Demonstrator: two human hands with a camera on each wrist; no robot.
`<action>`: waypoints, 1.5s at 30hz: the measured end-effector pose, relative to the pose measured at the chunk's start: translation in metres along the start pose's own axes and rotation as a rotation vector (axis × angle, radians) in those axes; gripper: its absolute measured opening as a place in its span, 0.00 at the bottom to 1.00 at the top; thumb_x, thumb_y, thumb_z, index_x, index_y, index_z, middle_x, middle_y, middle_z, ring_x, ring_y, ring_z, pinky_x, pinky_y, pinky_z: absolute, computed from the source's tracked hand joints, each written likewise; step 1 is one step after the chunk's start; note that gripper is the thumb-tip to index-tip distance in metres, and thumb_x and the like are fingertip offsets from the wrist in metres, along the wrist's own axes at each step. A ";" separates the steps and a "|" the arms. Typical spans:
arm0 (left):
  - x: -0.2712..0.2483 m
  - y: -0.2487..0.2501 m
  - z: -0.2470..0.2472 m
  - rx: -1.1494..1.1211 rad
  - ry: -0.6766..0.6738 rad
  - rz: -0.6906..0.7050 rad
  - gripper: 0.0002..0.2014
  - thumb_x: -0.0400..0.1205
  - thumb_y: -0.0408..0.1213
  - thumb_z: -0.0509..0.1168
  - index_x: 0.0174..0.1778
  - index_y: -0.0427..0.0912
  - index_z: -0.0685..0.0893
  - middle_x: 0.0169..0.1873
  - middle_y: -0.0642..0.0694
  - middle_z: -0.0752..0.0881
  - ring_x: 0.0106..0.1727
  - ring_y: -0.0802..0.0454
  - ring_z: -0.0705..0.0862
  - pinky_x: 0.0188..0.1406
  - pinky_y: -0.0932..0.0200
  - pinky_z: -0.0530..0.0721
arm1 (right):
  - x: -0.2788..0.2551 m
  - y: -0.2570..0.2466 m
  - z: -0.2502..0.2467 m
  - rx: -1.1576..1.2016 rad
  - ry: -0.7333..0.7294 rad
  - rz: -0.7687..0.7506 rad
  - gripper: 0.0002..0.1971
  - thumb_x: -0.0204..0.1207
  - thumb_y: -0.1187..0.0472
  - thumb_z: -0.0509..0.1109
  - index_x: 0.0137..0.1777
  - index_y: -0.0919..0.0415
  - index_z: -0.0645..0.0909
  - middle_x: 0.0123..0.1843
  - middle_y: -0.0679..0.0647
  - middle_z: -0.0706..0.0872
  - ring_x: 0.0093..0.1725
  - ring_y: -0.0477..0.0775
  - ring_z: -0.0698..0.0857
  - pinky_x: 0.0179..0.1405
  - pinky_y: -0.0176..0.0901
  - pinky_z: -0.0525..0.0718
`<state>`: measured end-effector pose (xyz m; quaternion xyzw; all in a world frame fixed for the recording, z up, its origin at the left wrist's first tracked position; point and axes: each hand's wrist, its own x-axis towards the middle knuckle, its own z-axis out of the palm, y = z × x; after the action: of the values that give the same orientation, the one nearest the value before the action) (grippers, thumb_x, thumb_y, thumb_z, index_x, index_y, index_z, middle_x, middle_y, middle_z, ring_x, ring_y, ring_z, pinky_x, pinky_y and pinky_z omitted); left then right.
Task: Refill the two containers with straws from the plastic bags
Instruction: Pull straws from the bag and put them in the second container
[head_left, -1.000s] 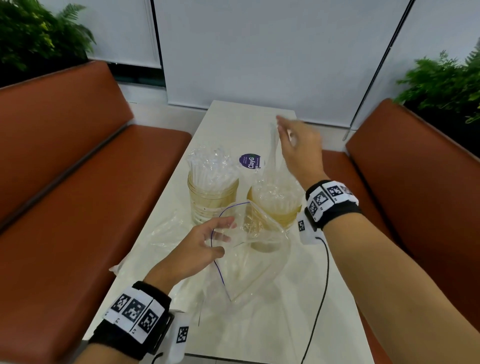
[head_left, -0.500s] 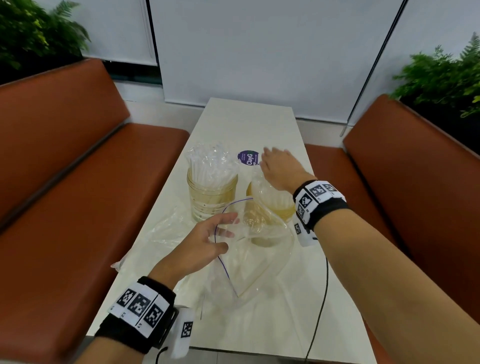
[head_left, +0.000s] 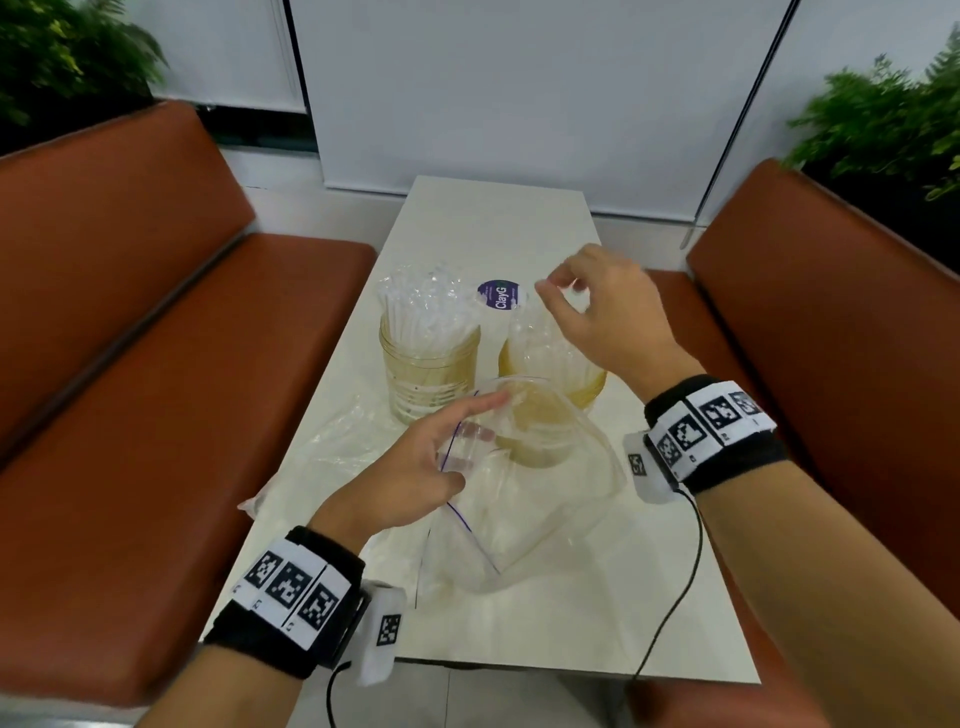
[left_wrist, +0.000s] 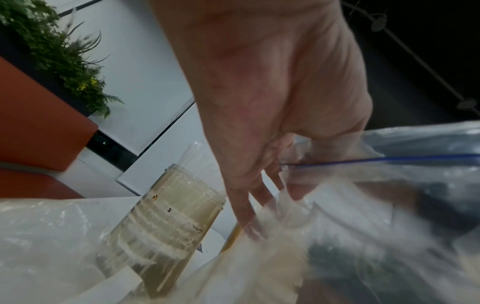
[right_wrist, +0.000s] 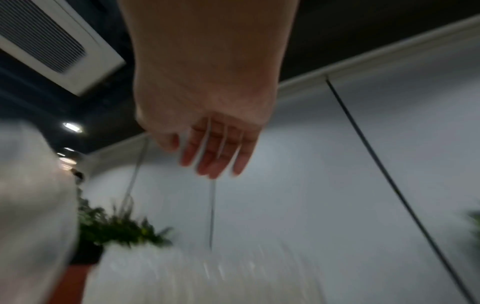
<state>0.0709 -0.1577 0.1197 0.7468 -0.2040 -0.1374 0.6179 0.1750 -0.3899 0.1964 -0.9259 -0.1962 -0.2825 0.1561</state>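
Note:
Two clear jars stand side by side on the white table. The left jar is packed with wrapped straws. The right jar also holds straws and is partly hidden behind a clear zip bag with a blue seal line. My left hand pinches the bag's open mouth just in front of the jars. Above the right jar, my right hand hovers with loosely curved fingers and nothing plainly in them.
A second, flattened plastic bag lies on the table left of the jars. A purple round sticker sits behind them. Orange benches flank the table on both sides. A black cable trails from my right wrist.
My right hand came down from high above with straws to the right jar, then lifted slightly with its fingers loose. The left hand kept its hold on the bag.

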 end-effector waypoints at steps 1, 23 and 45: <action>0.000 -0.001 0.000 -0.025 0.007 -0.005 0.48 0.68 0.09 0.53 0.78 0.57 0.76 0.79 0.63 0.73 0.71 0.51 0.81 0.67 0.40 0.86 | 0.001 -0.014 -0.016 0.144 -0.012 -0.052 0.20 0.83 0.50 0.67 0.36 0.64 0.87 0.34 0.57 0.88 0.32 0.55 0.84 0.38 0.45 0.82; -0.011 -0.011 0.000 0.048 0.135 0.007 0.30 0.77 0.25 0.75 0.66 0.66 0.83 0.75 0.61 0.76 0.75 0.63 0.77 0.67 0.62 0.80 | -0.122 -0.106 0.080 -0.103 -1.435 -0.152 0.22 0.85 0.61 0.65 0.78 0.54 0.73 0.77 0.57 0.73 0.72 0.61 0.77 0.59 0.47 0.76; -0.057 0.018 0.015 0.959 0.207 -0.339 0.12 0.82 0.38 0.67 0.58 0.58 0.88 0.68 0.55 0.81 0.71 0.54 0.78 0.58 0.64 0.77 | -0.133 -0.093 0.110 -0.307 -0.951 -0.492 0.13 0.81 0.68 0.65 0.64 0.61 0.83 0.67 0.60 0.74 0.70 0.63 0.71 0.42 0.49 0.76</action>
<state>0.0113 -0.1461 0.1316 0.9782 -0.0580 -0.0523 0.1922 0.0828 -0.3010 0.0480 -0.8904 -0.4120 0.1132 -0.1571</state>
